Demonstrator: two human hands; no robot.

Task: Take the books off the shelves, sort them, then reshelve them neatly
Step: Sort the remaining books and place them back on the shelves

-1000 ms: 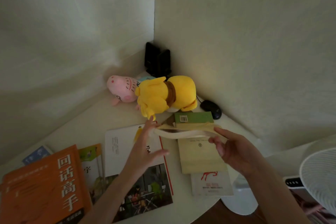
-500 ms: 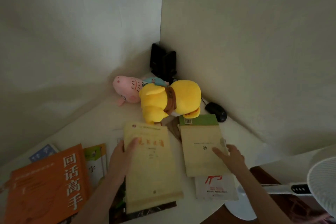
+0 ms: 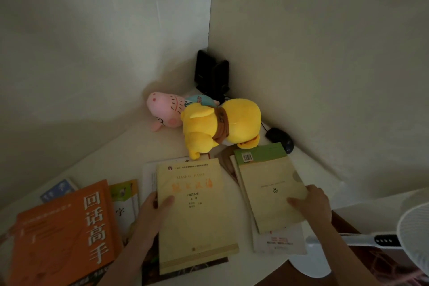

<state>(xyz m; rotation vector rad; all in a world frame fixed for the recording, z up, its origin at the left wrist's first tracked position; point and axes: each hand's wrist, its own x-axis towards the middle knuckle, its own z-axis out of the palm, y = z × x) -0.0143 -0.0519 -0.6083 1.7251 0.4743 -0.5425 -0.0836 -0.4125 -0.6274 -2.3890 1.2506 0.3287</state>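
A pale yellow book [image 3: 197,213] with red title characters lies face up on a photo-cover book at the table's front. My left hand [image 3: 152,216] grips its left edge, thumb on the cover. To the right lies a second pale yellow book [image 3: 270,195], back cover up, on top of a green book [image 3: 260,153] and a white book [image 3: 279,242]. My right hand [image 3: 313,202] rests on its right edge with fingers flat. A large orange book [image 3: 62,237] sits at the left over a green-and-white book [image 3: 125,202] and a blue one [image 3: 58,189].
A yellow plush toy [image 3: 220,123] and a pink pig plush [image 3: 166,110] lie in the corner of the white table [image 3: 111,160]. Black bookends [image 3: 212,73] stand behind them, and a black mouse [image 3: 279,139] by the right wall. A white fan [image 3: 413,234] stands at the lower right.
The yellow book that both hands held up a second ago now lies flat on the left pile. My right hand went down onto the right yellow book.
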